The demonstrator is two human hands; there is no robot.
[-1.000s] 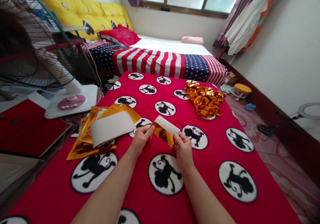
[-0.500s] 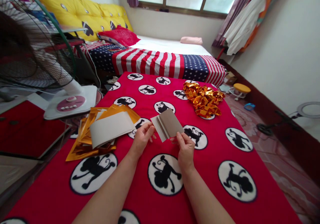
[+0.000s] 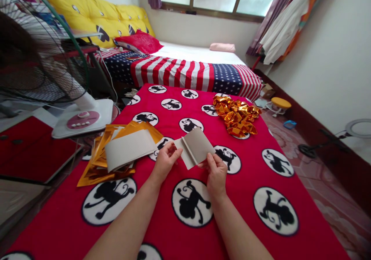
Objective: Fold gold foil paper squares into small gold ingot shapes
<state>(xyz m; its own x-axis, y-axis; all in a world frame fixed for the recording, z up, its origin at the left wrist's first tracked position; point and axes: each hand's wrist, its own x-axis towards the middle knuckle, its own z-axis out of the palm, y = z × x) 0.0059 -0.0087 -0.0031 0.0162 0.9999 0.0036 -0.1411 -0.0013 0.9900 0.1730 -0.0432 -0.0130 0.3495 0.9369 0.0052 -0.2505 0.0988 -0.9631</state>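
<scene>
A sheet of grey paper [image 3: 199, 146], with a narrow raised fold toward its left side, is held above the red cloth. My right hand [image 3: 216, 175] is closed on its lower right edge, thumb on top and fingers underneath. At the paper's left edge is my left hand [image 3: 165, 161], its thumb lying over that edge and its curled fingers partly hidden. To the left lies a stack of gold and grey sheets [image 3: 130, 149]. Shiny crumpled gold foil folded pieces [image 3: 237, 115] are heaped at the far right of the cloth.
The red cloth [image 3: 232, 217] has black monkey prints in white circles. A white-based fan [image 3: 82, 118] stands at the left, with a person partly visible behind its guard. Beyond is a bed [image 3: 185, 72] with a striped and starred cover. A yellow stool [image 3: 279, 102] stands on the right.
My left hand has moved slightly right, and its thumb now overlaps the paper's edge. The paper has turned a little, and its raised fold looks narrower.
</scene>
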